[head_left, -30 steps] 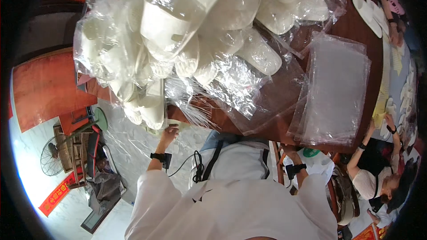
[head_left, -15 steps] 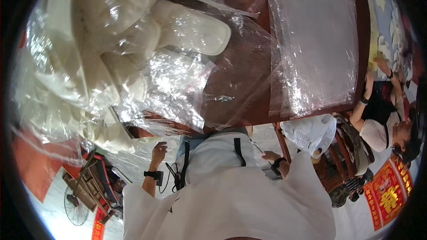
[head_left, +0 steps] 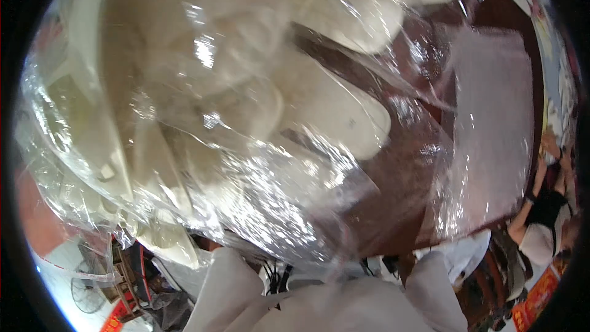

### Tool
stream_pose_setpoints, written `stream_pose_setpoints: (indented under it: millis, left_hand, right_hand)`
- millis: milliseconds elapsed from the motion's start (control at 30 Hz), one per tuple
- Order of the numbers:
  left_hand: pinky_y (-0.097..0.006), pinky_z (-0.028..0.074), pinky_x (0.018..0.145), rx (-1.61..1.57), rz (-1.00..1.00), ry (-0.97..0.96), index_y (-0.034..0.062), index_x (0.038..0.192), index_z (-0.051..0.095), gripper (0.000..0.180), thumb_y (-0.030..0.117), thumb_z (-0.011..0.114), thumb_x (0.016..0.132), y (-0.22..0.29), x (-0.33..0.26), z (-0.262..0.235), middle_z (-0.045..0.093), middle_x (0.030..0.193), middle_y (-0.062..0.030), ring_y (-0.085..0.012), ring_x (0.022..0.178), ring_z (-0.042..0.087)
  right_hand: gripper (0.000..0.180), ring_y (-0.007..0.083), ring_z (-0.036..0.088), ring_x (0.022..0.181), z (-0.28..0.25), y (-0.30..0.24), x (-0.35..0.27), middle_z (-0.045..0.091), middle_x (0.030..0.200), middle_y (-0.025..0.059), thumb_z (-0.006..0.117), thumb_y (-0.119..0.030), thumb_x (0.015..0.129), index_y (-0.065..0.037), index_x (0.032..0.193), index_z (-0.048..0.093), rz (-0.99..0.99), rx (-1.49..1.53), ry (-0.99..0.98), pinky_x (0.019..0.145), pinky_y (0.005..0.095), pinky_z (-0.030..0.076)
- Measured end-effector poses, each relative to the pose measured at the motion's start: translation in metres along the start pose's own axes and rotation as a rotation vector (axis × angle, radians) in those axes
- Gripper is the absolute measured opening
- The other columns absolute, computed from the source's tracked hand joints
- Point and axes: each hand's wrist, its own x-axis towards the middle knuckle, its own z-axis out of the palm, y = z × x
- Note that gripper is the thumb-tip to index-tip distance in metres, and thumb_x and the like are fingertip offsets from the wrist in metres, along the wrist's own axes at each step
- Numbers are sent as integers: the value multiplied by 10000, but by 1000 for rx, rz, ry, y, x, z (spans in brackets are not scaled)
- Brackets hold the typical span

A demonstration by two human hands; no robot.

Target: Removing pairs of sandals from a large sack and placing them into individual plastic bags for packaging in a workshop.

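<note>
At 10 to 12 o'clock from the white sleeves (head_left: 344, 301), a big heap of white slippers in clear plastic bags (head_left: 203, 117) fills most of view, resting on the dark wooden table (head_left: 399, 178). Nearest slipper (head_left: 332, 110) runs long axis roughly 10-to-4. Flat stack of clear bags (head_left: 491, 135) at 2 o'clock. Both hands hidden under plastic and sleeves; grip cannot be told, nor which is nearer. Another person (head_left: 544, 221) at 3 o'clock.

White slippers (head_left: 332, 110) in clear plastic bags (head_left: 258, 209) on a dark wooden table (head_left: 405, 172).
</note>
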Motion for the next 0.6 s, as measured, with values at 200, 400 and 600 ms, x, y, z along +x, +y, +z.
stream_pose_setpoints:
  millis: [200,400,600]
  left_hand:
    - [-375,524,687,-176,68,42,43,1085,603,281,204,561,859,17,59,2,677,864,-128,-302,782,654]
    - [-382,521,696,-337,126,34,46,1087,603,288,217,564,859,14,78,27,676,872,-133,-312,793,651]
    - [-389,519,705,-489,157,137,48,1089,603,296,230,566,858,10,59,45,675,881,-138,-323,804,648]
  right_hand:
    - [511,335,543,1083,-67,-25,23,555,1209,181,587,-272,845,-7,1256,438,-23,17,138,899,386,444]
    - [483,326,560,1058,-85,-15,-1,570,1191,174,600,-265,842,-24,1238,464,-34,53,236,877,380,456]
    - [455,318,578,1033,-80,-25,-1,585,1173,167,614,-257,839,-42,1221,490,-179,66,317,854,374,467]
